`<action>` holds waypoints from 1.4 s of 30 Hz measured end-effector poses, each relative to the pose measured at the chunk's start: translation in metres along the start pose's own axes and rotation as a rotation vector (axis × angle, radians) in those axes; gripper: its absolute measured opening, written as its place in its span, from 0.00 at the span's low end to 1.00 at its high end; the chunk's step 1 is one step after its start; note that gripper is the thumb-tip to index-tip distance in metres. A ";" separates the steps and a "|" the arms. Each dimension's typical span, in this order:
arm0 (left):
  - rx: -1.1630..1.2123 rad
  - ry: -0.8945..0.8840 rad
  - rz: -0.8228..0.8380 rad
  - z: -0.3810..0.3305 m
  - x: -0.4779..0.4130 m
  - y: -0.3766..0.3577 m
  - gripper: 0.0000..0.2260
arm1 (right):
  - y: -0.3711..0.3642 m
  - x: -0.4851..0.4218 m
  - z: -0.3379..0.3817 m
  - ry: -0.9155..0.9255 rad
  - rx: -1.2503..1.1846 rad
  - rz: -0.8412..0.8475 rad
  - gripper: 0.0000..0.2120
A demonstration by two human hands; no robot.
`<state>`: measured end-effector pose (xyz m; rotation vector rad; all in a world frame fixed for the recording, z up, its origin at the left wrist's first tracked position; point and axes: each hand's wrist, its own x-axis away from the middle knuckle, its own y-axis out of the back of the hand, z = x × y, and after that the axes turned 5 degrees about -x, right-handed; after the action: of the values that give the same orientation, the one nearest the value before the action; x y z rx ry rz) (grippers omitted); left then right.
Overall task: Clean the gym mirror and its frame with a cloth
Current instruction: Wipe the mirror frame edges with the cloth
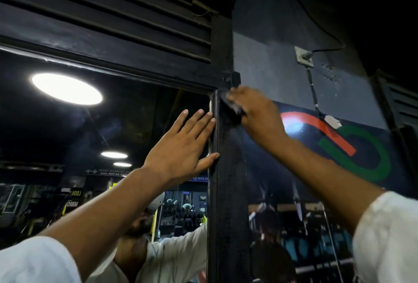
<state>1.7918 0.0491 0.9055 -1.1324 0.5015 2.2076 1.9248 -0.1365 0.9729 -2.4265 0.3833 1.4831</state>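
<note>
Dark crumpled cloth [233, 110] clamped in right hand [255, 115] fingers against black frame upright [228, 169], picture centre | left hand [183, 144] fingers laid straight on large wall mirror [90, 124] | frame top being wiped; remainder judged pending

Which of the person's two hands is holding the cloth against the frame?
The right hand: it grips the dark cloth against the frame. The left hand lies flat and open at the edge of the mirror and holds nothing.

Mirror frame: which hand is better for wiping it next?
Probably the right hand: it grips the dark cloth against the black frame, near its top corner. The left hand lies flat against the mirror, holding nothing.
</note>
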 end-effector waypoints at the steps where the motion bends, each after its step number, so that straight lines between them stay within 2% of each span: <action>1: -0.001 0.001 -0.004 -0.001 0.002 0.000 0.39 | 0.000 -0.015 -0.005 -0.095 -0.033 0.001 0.20; 3: 0.000 0.005 -0.009 -0.005 0.009 -0.001 0.39 | -0.007 -0.033 -0.006 -0.199 -0.135 0.046 0.24; 5: 0.000 -0.001 -0.013 -0.011 0.019 -0.001 0.38 | -0.021 -0.023 0.005 -0.222 -0.159 0.084 0.30; 7: -0.012 -0.020 -0.026 -0.017 0.030 -0.001 0.39 | -0.030 0.012 0.028 -0.204 -0.157 0.022 0.32; 9: -0.027 -0.045 -0.025 -0.023 0.041 -0.002 0.39 | -0.032 0.055 0.058 -0.123 -0.193 -0.010 0.30; 13: -0.019 -0.073 -0.043 -0.029 0.051 -0.003 0.38 | -0.016 0.078 0.075 0.005 -0.198 0.096 0.23; 16: -0.011 -0.064 -0.061 -0.030 0.051 -0.003 0.38 | -0.013 0.026 0.048 -0.011 -0.080 0.053 0.26; 20: 0.007 -0.039 -0.071 -0.034 0.059 -0.002 0.37 | -0.021 -0.008 0.037 -0.129 -0.119 0.140 0.28; 24: 0.032 -0.013 -0.069 -0.049 0.084 0.000 0.34 | -0.024 0.068 0.074 -0.062 -0.157 0.122 0.29; 27: 0.026 -0.052 -0.042 -0.062 0.117 0.001 0.33 | -0.001 0.140 0.103 -0.030 -0.226 0.200 0.30; 29: 0.012 -0.096 -0.038 -0.068 0.133 0.003 0.33 | 0.010 0.147 0.099 0.017 -0.211 0.237 0.28; 32: 0.014 -0.086 -0.042 -0.068 0.136 0.003 0.34 | 0.008 0.104 0.075 0.036 -0.152 0.165 0.25; 35: 0.032 -0.066 -0.025 -0.071 0.136 0.004 0.33 | -0.001 0.066 0.047 -0.090 -0.143 0.072 0.29; 37: 0.033 -0.050 -0.010 -0.075 0.141 0.004 0.33 | -0.009 0.071 0.048 -0.216 -0.262 0.079 0.34; 42: 0.054 -0.024 0.024 -0.087 0.151 0.005 0.33 | -0.015 0.191 0.142 -0.382 -0.370 -0.017 0.34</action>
<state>1.7717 0.0463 0.7326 -1.0753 0.5646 2.2124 1.8975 -0.0871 0.7409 -2.3065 0.0045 2.1123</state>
